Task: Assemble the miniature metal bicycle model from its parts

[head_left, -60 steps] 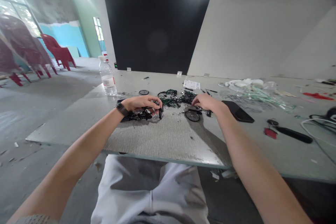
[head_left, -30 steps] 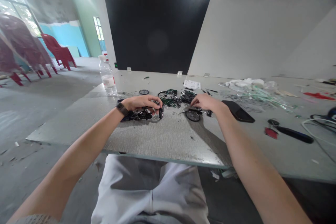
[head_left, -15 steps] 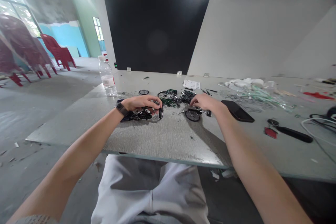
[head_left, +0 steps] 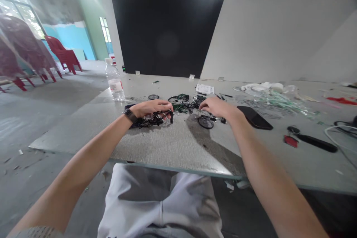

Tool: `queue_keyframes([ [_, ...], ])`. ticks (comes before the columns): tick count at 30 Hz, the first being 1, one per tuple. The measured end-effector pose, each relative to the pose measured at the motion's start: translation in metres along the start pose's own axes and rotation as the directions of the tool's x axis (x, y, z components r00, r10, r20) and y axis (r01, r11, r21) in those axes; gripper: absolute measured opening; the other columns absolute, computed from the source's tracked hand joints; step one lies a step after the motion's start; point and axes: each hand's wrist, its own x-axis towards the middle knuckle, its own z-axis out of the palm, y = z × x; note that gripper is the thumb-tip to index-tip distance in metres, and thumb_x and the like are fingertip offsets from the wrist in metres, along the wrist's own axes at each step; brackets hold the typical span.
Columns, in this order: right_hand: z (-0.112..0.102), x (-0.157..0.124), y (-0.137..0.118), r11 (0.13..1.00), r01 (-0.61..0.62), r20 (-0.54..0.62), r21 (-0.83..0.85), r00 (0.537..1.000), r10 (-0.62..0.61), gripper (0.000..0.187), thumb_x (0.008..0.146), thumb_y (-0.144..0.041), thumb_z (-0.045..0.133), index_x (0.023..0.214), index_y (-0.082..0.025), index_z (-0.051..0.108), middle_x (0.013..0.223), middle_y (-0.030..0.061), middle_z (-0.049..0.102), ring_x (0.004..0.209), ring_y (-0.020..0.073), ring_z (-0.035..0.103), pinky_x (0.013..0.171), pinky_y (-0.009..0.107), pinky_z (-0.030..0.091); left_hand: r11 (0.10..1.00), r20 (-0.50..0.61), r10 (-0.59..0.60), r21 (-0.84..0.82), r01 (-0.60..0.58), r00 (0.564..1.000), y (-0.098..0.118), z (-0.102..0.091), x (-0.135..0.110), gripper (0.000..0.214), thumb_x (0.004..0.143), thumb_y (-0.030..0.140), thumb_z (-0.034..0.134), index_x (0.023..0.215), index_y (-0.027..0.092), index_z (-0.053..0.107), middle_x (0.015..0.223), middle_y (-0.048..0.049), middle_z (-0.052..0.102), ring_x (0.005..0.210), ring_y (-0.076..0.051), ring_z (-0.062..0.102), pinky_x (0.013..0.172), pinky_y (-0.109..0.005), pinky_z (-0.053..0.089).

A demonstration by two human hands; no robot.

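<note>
My left hand [head_left: 152, 108] is shut on a small black wire model bicycle [head_left: 149, 121], with its fingers curled over the far end and part of it hidden. A dark flat object lies under the model. My right hand [head_left: 216, 108] hangs just above a small spoked wheel [head_left: 205, 122] with a thin black piece attached, its fingertips close to a tangle of green and black wire parts [head_left: 185, 103]. Whether those fingers pinch anything is hidden. Beyond my left hand lies a small black ring [head_left: 153, 97].
A black phone [head_left: 254, 117] lies right of my right hand on the grey table [head_left: 178, 148]. A water bottle [head_left: 114, 83] stands at the left. Further right are a paper slip [head_left: 204, 89], plastic wrapping [head_left: 264, 87], a black-handled tool [head_left: 316, 143] and white cable [head_left: 338, 134].
My right hand has shifted slightly left and away from me, towards the wire tangle. My left hand still grips the model, and the view has tilted slightly.
</note>
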Motion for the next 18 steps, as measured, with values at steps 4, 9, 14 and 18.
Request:
queue_keyframes([
  [4, 0.001, -0.001, -0.009, 0.998, 0.055, -0.004, 0.032, 0.998, -0.055, 0.032, 0.095, -0.02, 0.05, 0.114, -0.022, 0.076, 0.121, 0.0095, 0.073, 0.1, 0.025, 0.071, 0.086, 0.034, 0.056, 1.0, -0.003, -0.003, -0.023, 0.003, 1.0, 0.0, 0.0, -0.001, 0.05, 0.094, 0.064, 0.049, 0.104, 0.018, 0.064, 0.094, -0.0077, 0.07, 0.077, -0.016, 0.059, 0.074, -0.031, 0.043],
  [9, 0.004, 0.0, -0.015, 0.992, 0.106, -0.027, 0.069, 0.994, -0.104, 0.033, 0.095, -0.021, 0.05, 0.115, -0.022, 0.076, 0.122, 0.0081, 0.073, 0.104, 0.0245, 0.07, 0.091, 0.036, 0.055, 0.993, 0.013, -0.049, -0.102, 0.05, 0.999, 0.002, -0.001, -0.002, 0.037, 0.091, 0.053, 0.062, 0.104, 0.019, 0.065, 0.095, -0.0065, 0.07, 0.082, -0.017, 0.062, 0.078, -0.032, 0.045],
  [14, 0.004, -0.005, -0.027, 0.988, 0.135, -0.036, 0.075, 0.99, -0.133, 0.033, 0.097, -0.021, 0.048, 0.115, -0.022, 0.075, 0.125, 0.0073, 0.072, 0.106, 0.0234, 0.069, 0.092, 0.036, 0.053, 0.992, -0.008, -0.08, -0.096, 0.079, 0.997, 0.003, -0.001, -0.002, 0.032, 0.093, 0.045, 0.061, 0.111, 0.02, 0.07, 0.095, -0.0071, 0.072, 0.085, -0.018, 0.065, 0.078, -0.032, 0.046],
  [18, 0.001, -0.01, -0.036, 0.988, 0.136, -0.028, 0.07, 0.99, -0.135, 0.034, 0.097, -0.021, 0.046, 0.115, -0.023, 0.075, 0.127, 0.0076, 0.071, 0.106, 0.0238, 0.068, 0.091, 0.036, 0.053, 0.996, -0.002, -0.071, -0.048, 0.071, 0.997, 0.004, -0.002, -0.003, 0.032, 0.095, 0.043, 0.058, 0.114, 0.021, 0.073, 0.099, -0.0078, 0.073, 0.088, -0.018, 0.066, 0.081, -0.031, 0.047],
])
